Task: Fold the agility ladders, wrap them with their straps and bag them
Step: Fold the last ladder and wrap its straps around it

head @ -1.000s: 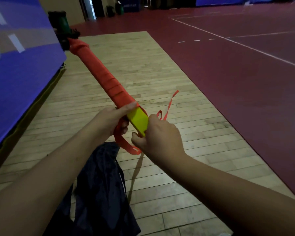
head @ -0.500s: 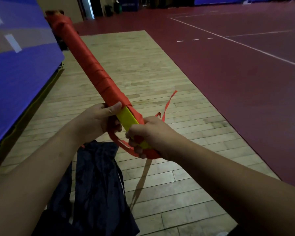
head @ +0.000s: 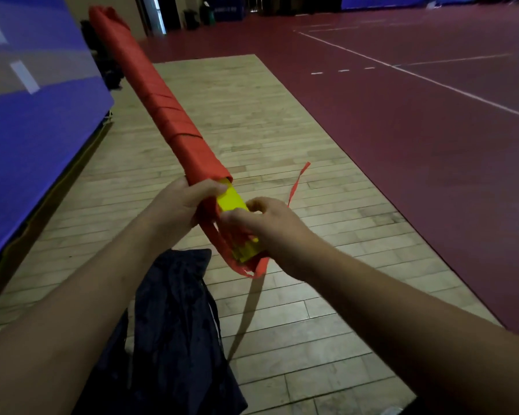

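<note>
Left grip (head: 180,206) round ladder bundle (head: 162,106), plank floor (head: 282,130), maroon court (head: 417,151)

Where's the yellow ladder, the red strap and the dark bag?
yellow ladder (head: 230,201): head view, uncovered yellow face just below the wrapping.
red strap (head: 162,106): head view, wrapped turns halfway along the bundle.
dark bag (head: 174,324): head view, middle of the crumpled fabric.

A strip of pale wooden plank floor (head: 252,121) runs away from the camera. On its right it borders a dark red sports floor (head: 417,163) marked with thin white lines (head: 432,80). A large blue panel (head: 36,139) with pale markings stands along the left edge. At the far end are a light doorway (head: 153,13), dark objects that cannot be made out (head: 192,16) and a blue banner (head: 387,0). The light is dim.
</note>
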